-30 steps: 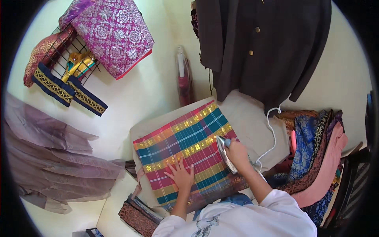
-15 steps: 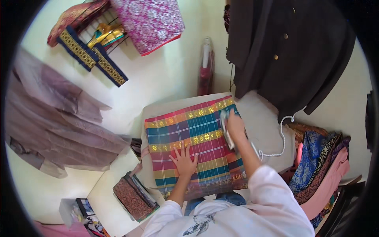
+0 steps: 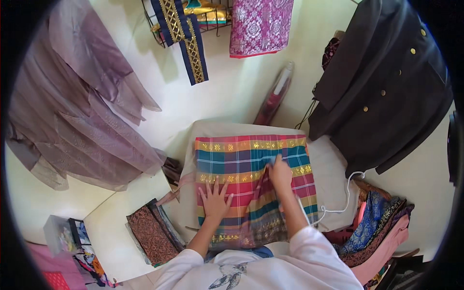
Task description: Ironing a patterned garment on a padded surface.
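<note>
A checked cloth [image 3: 227, 164] in red, teal, purple and gold, with shiny gold motifs, lies over a beige padded board [image 3: 333, 159]. My left hand [image 3: 215, 203] rests flat on its left part, fingers spread, holding nothing. Near the middle of the cloth, my right hand [image 3: 280, 176] is closed around an iron [image 3: 271, 159]; only a blurred bit of it shows, the rest being covered by my hand. Beside that wrist the cloth is gathered in folds. A white cord [image 3: 347, 195] runs from behind my right forearm across the board's right side.
A dark buttoned jacket [image 3: 382, 92] hangs at the right, a mauve sheer dress [image 3: 92, 111] at the left. Draped fabrics [image 3: 369, 232] are heaped at lower right. Folded brown cloth [image 3: 152, 234] lies on a white surface at lower left. A wire rack [image 3: 217, 19] hangs above.
My right hand has moved the iron from the cloth's right edge toward its middle. Folds now show beside it. My left hand stays flat on the cloth. The whole view has turned.
</note>
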A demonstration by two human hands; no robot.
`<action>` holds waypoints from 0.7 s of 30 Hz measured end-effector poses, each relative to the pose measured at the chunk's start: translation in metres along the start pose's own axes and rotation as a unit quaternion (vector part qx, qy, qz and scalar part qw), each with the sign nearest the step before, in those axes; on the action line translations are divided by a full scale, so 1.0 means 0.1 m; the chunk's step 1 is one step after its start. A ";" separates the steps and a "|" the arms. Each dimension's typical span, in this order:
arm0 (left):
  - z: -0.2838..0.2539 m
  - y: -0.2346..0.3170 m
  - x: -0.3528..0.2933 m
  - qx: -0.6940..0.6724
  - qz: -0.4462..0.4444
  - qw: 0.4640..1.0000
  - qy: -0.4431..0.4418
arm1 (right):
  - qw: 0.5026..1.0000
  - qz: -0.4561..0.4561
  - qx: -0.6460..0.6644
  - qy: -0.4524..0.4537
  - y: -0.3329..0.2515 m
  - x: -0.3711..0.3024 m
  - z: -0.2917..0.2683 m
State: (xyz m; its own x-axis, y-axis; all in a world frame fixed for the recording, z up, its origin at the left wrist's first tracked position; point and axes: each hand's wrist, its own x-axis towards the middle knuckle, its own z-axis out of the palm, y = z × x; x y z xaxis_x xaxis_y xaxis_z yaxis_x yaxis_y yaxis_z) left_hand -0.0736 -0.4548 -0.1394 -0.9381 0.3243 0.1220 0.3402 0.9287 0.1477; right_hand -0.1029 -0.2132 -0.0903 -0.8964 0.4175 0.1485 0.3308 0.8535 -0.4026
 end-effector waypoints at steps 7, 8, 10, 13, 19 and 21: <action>0.00 -0.26 -0.03 -0.067 0.000 0.998 0.015 | 0.996 0.057 -0.029 -0.065 -0.02 -0.04 -0.16; 0.00 -0.27 -0.03 -0.063 0.003 0.998 0.021 | 0.996 0.058 -0.030 -0.061 0.06 -0.25 -0.24; 0.02 -0.28 -0.02 -0.071 0.004 0.997 0.028 | 0.992 0.087 -0.056 -0.073 0.19 -0.72 -0.45; 0.00 -0.26 -0.02 -0.081 0.004 0.996 0.023 | 0.982 0.142 -0.101 -0.079 0.44 -1.24 -0.71; -0.26 0.37 0.03 -0.213 0.201 0.956 0.013 | 0.972 0.201 -0.120 -0.020 0.80 -1.43 -0.96; -0.26 0.65 0.02 -0.282 0.314 0.907 0.014 | 0.973 0.201 -0.111 -0.020 0.78 -1.35 -0.98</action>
State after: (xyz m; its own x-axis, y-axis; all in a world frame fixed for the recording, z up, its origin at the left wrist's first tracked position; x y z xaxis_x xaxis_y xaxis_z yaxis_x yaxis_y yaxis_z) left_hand -0.0514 -0.3987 -0.1043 -0.5489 0.7449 0.3792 0.7930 0.3207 0.5180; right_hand 0.0725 -0.1720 -0.0533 -0.6906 0.7230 -0.0186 0.7089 0.6717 -0.2152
